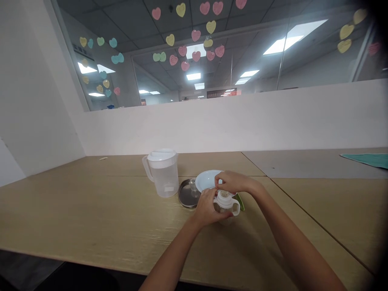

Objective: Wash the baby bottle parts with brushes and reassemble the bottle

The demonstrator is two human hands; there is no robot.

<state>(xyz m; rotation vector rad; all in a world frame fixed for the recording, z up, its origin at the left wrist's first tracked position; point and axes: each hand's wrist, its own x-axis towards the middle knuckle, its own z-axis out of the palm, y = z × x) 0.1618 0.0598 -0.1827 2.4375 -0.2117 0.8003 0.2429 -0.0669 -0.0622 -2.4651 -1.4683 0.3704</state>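
Observation:
My left hand (208, 210) is wrapped round a small clear bottle (224, 200) with a white collar and white side handles, standing near the middle of the table. The bottle looks like a baby's cup; its top shows a round, pale brownish centre. My right hand (233, 182) is just behind and above the bottle, over the edge of a white bowl (207, 178). Its fingers are pinched together, and anything between them is too small or hidden to name. A green object (240, 202) lies partly hidden behind the bottle.
A lidded translucent pitcher (165, 173) stands to the left. Beside it is a round metal tray (186, 198) with a small clear glass item (194, 186) on it. A teal cloth (366, 159) lies at the far right. A white wall (194, 125) borders the table's back.

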